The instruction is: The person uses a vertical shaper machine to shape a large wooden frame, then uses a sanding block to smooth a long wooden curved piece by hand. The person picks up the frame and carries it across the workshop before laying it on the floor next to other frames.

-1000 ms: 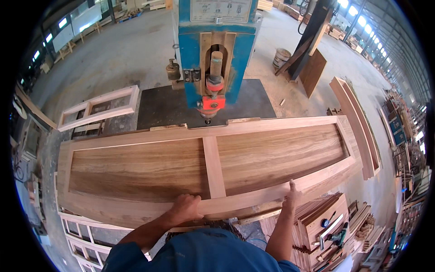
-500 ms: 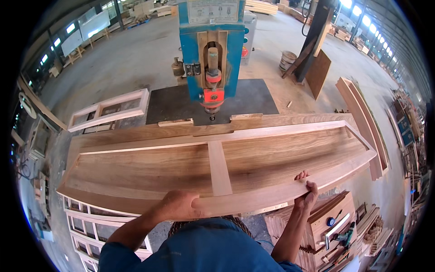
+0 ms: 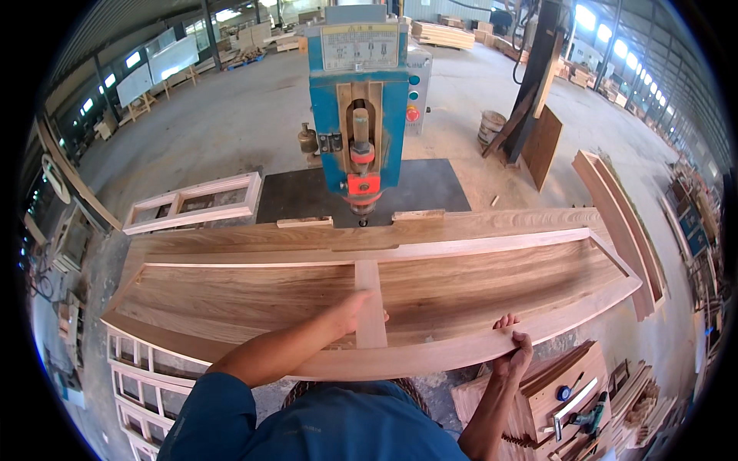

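A long pale wooden frame (image 3: 438, 352) with one middle crossbar (image 3: 370, 326) lies over a brown wood-grained board (image 3: 254, 288). My left hand (image 3: 350, 313) is closed round the crossbar, with its thumb side on top and fingertips showing past the bar's right edge. At the front right, my right hand (image 3: 516, 349) grips the frame's near rail, with fingers curled up over the inner edge and thumb at the outer side. Beyond the frame stands a blue machine (image 3: 357, 115) with a red-collared spindle (image 3: 364, 184) pointing down close to the board's far edge.
Small wooden blocks (image 3: 419, 216) sit along the board's far edge on the dark machine table (image 3: 430, 184). A smaller frame (image 3: 192, 203) lies at left; long boards (image 3: 619, 230) stand at right. Stacked panels with tools (image 3: 557, 399) are near right, and more frames (image 3: 146, 384) near left.
My left hand has left the near rail and moved forward and right onto the crossbar. My right hand keeps its grip on the near rail. The view has tilted up slightly.
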`<state>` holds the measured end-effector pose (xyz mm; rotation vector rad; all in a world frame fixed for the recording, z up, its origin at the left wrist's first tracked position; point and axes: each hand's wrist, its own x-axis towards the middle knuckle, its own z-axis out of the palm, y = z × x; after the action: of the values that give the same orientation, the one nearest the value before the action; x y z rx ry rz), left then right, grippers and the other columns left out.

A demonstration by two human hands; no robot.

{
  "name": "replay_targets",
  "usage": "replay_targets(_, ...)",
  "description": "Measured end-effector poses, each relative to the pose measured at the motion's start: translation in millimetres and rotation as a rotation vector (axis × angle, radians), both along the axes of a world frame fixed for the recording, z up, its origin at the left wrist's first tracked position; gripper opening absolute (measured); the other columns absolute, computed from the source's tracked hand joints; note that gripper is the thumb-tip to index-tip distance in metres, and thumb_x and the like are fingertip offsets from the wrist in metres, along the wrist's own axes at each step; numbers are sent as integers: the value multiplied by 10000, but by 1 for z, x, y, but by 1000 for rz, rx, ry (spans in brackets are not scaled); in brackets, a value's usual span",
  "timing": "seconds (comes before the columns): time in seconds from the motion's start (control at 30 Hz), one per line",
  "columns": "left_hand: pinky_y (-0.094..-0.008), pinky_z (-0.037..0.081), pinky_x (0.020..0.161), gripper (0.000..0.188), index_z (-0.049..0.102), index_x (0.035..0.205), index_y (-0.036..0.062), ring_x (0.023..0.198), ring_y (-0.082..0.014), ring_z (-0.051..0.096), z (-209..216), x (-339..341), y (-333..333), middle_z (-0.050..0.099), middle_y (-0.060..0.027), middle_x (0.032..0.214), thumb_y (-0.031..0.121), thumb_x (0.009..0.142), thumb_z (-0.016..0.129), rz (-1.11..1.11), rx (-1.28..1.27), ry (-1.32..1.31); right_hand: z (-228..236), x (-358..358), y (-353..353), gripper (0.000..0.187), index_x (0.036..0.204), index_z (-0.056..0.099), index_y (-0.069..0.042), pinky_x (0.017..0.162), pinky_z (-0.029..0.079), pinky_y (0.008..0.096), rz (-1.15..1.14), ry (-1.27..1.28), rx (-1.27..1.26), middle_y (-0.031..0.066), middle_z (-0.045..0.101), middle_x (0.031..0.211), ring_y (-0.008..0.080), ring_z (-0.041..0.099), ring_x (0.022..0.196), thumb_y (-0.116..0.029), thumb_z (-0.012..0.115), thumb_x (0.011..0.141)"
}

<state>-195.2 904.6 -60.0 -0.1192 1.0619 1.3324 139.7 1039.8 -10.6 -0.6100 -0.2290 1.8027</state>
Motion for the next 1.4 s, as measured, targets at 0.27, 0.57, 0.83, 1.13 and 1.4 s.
replay_targets(0.27, -517, 508, 818, 343, 520, 1102, 2, 912, -378, 606, -11, 6, -3, 603, -221, 986, 309, 951, 541, 17, -29, -39, 6, 10, -8, 520, 1204, 419, 85, 1003, 445, 436, -9, -10, 78, 218, 526, 1139, 339, 545, 1058, -20, 464, 697)
replay_targets(0.57, -477, 509, 814, 330, 525, 1073, 19, 889, -343, 613, 55, 49, -29, 611, -199, 941, 330, 960, 530, 101, -27, 51, 23, 42, -15, 535, 1223, 449, 77, 1027, 417, 403, 61, 84, 179, 187, 530, 1158, 295, 537, 1074, -21, 510, 701)
replay_targets(0.83, -448, 543, 703, 299, 550, 1061, 46, 744, -314, 633, 119, 79, -98, 619, -157, 893, 323, 950, 569, 144, 213, 263, -1, 61, -61, 564, 1264, 462, 4, 1047, 401, 386, 221, 312, 224, 116, 549, 1179, 247, 523, 1121, 4, 574, 711)
replay_targets(1.13, -350, 535, 596, 329, 589, 1060, 48, 720, -190, 633, 191, 90, -177, 638, -72, 850, 351, 933, 608, 326, 330, 472, -41, 60, -163, 591, 1336, 520, -142, 1013, 417, 440, 324, 360, 187, 37, 585, 1229, 230, 520, 1167, -75, 649, 763)
replay_targets(1.4, -239, 479, 665, 291, 631, 1111, 31, 763, -56, 556, 129, 111, -286, 645, 8, 923, 264, 939, 612, 372, 442, 628, -89, 77, -240, 428, 1047, 607, -25, 920, 473, 420, 310, 194, -111, 97, 660, 953, 268, 613, 950, -420, 632, 885)
